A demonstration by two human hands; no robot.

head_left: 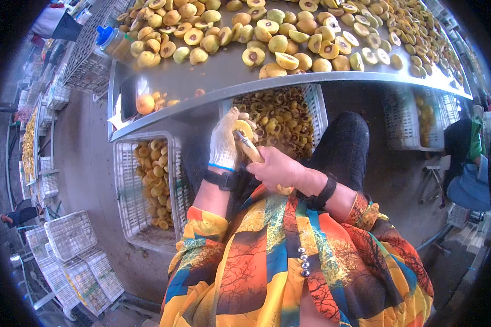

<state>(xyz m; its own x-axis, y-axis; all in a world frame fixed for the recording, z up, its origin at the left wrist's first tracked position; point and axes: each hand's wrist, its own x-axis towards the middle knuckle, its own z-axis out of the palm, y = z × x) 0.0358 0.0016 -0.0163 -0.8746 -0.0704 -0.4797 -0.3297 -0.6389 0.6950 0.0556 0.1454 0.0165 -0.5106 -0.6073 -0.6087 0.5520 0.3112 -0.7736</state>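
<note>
My left hand [223, 143], in a white knitted glove with a blue cuff edge, is closed around a yellow peach half [244, 128]. My right hand [278, 166] is bare and wraps the wooden handle of a pitting knife [249, 147]. Its metal end meets the cut face of the fruit; the tip is hidden. Both hands are over my lap, just short of the metal table [213, 76]. Below and beyond them is a white crate [318, 111] of brownish-yellow fruit scraps.
Many halved peaches [253, 56] cover the table's far part. A blue-capped bottle [114, 43] stands at its left end. Another white crate [126, 188], holding peach pieces, sits left of my legs. Stacked crates [73, 240] are at lower left. A person [469, 163] is at far right.
</note>
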